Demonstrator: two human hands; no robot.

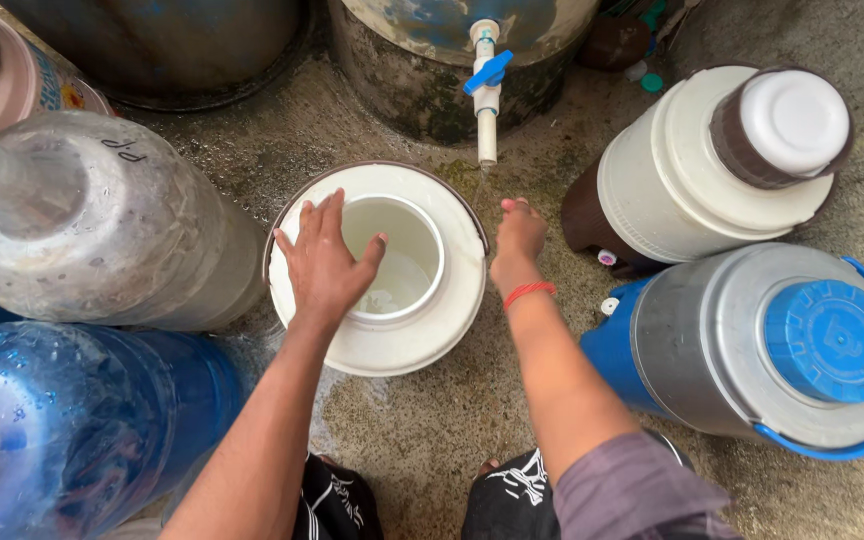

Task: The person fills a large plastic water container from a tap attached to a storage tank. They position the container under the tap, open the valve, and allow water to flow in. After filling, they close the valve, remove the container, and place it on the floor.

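Under the far tap (487, 95), the open white jug (377, 270) stood on the floor; left hand (324, 262) lay on its rim, fingers spread, right hand (519, 235) curled at its right edge, steadying it, apparently for filling; centring the mouth seemed needed.

My left hand (324, 262) lies flat, fingers spread, thumb hooked out; my right hand (518, 235) curls downward, arm outstretched.

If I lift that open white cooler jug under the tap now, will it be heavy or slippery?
The white cooler jug is probably light: little water shows inside. Likely slippery, since the concrete floor around looks wet. The left hand rests on its rim; it seems stiff and squat.
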